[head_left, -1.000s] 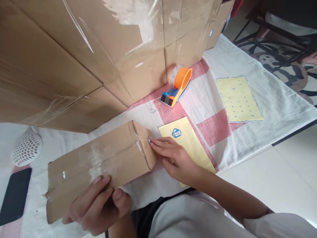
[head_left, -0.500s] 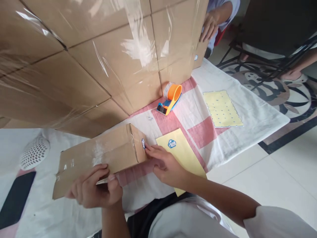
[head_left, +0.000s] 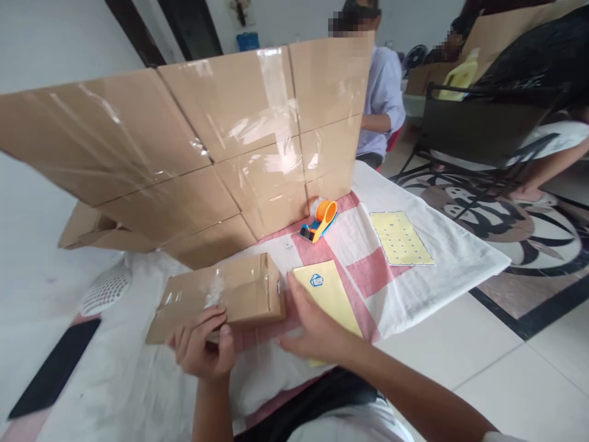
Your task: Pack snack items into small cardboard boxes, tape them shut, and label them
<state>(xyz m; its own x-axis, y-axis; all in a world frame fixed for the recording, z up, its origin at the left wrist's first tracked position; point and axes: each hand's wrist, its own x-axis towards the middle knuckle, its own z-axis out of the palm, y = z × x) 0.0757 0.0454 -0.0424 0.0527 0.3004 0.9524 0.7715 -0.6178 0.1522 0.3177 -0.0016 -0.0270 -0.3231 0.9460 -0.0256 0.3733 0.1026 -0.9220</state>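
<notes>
A closed, taped cardboard box (head_left: 239, 288) lies on the cloth in front of me. My left hand (head_left: 207, 347) grips its near long side, fingertips on the top face and thumb curled at the edge. On the box's right end sits a small sticker (head_left: 278, 287), seen at a slant. My right hand (head_left: 313, 325) is open just off that end, thumb apart from the fingers, holding nothing. It partly covers a yellow sheet (head_left: 343, 301) that bears a blue-outlined sticker (head_left: 317, 280).
Taped cardboard panels (head_left: 257, 178) stand behind the box. An orange tape dispenser (head_left: 319, 218) rests at their foot. Right of it lies a dotted yellow sheet (head_left: 402, 239); at left, a black phone-like slab (head_left: 55, 368) and a white perforated object (head_left: 108, 288). A person (head_left: 381, 92) sits beyond the panels.
My right hand has come away from the sticker on the box's end and opened. My left hand stays on the box. The view has tilted up, showing more of the room.
</notes>
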